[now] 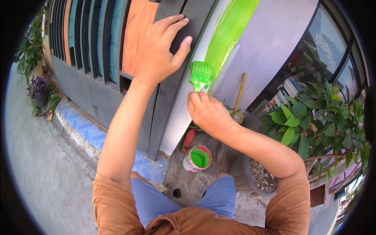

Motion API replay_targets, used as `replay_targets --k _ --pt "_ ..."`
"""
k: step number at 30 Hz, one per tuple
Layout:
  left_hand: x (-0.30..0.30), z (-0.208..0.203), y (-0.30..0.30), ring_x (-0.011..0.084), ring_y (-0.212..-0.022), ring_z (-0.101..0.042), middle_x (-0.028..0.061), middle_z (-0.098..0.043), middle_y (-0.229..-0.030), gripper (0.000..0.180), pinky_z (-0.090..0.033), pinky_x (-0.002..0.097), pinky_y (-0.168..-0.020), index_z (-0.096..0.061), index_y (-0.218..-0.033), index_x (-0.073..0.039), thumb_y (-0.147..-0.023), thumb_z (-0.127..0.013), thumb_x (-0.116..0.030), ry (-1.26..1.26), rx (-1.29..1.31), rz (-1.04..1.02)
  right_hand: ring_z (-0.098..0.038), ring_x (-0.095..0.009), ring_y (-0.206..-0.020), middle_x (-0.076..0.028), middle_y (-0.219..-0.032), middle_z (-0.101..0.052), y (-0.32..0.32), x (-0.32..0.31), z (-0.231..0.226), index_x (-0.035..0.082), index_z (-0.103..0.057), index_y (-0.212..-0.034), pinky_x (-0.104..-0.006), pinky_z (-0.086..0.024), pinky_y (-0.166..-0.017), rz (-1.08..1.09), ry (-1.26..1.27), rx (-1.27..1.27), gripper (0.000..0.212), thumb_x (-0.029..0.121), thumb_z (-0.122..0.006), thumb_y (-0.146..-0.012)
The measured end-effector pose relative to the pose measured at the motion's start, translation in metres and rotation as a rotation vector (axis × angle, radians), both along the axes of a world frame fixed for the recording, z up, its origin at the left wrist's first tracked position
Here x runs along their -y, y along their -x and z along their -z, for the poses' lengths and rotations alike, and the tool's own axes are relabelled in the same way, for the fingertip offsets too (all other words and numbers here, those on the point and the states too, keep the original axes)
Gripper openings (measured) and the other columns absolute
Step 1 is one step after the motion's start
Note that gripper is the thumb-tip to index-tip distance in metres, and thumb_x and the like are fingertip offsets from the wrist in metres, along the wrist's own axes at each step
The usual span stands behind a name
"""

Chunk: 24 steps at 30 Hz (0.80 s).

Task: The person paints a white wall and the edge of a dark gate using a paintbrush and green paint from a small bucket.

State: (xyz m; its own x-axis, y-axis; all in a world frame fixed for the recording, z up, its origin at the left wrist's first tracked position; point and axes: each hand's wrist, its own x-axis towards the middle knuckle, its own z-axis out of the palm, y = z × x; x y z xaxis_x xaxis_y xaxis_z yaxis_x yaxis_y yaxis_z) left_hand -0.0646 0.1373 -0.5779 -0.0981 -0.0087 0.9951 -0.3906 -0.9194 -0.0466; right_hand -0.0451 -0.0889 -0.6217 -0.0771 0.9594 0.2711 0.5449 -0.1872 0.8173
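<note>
In my right hand (pixel 209 113) is a paintbrush (pixel 201 73), gripped by its handle, with bristles and ferrule coated in bright green. Its bristles point up at the white wall strip (pixel 178 111), just below a broad wet green band (pixel 227 37). Whether the bristle tips touch the wall I cannot tell. My left hand (pixel 162 51) rests with fingers apart against the dark grey gate frame (pixel 166 82), holding nothing. Below the brush, on the ground between my knees, stands an open paint can (pixel 197 159) with green paint inside and red smears around its rim.
A red object (pixel 188 140) lies beside the can. On the right are a leafy plant in a large pot (pixel 254 178), a white bucket (pixel 285 93) and a brown stick (pixel 241 92) upright by the wall. Blue patterned tiles (pixel 80 121) edge the gate. A hole (pixel 178 192) opens in the floor.
</note>
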Motion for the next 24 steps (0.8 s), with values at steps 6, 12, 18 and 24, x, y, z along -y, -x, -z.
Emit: replay_targets --k 6,12,18,24 --pt "0.015 0.053 0.041 0.031 -0.116 -0.064 0.0155 -0.067 -0.124 0.026 -0.05 0.039 -0.099 -0.068 -0.119 -0.001 -0.095 -0.065 -0.007 0.181 0.012 -0.041 -0.062 -0.019 -0.084 -0.008 -0.095 -0.057 0.006 0.006 0.091 -0.003 -0.064 -0.101 -0.0282 -0.057 -0.066 -0.071 0.037 -0.389 0.026 0.013 -0.065 -0.081" --pt "0.041 0.164 0.069 0.0245 -0.098 -0.064 0.0133 -0.069 -0.111 0.016 -0.05 0.0323 -0.083 -0.069 -0.109 0.0 -0.094 -0.065 -0.004 0.495 -0.113 -0.029 -0.068 -0.035 -0.078 -0.017 -0.09 -0.061 -0.033 0.007 0.055 -0.001 -0.062 -0.096 -0.0449 -0.056 -0.069 -0.158 -0.299 -0.911 0.022 0.02 -0.059 -0.101" --pt "0.082 0.251 0.088 0.019 -0.093 -0.063 0.0118 -0.07 -0.106 0.013 -0.049 0.0305 -0.079 -0.069 -0.105 0.001 -0.097 -0.063 -0.008 0.855 -0.353 0.011 -0.066 -0.033 -0.073 -0.019 -0.086 -0.069 -0.059 0.011 -0.078 -0.003 -0.067 -0.1 -0.0406 -0.051 -0.067 -0.271 -0.43 -0.691 0.021 0.017 -0.067 -0.097" --pt "0.082 0.28 0.101 0.0176 -0.095 -0.069 0.0111 -0.074 -0.099 0.023 -0.052 0.0317 -0.088 -0.066 -0.114 0.002 -0.103 -0.061 -0.018 1.117 -0.585 0.061 -0.064 -0.036 -0.066 -0.019 -0.072 -0.064 0.042 -0.003 -0.145 -0.003 -0.066 -0.083 -0.0442 -0.053 -0.064 0.066 -0.753 -0.472 0.015 0.01 -0.066 -0.09"
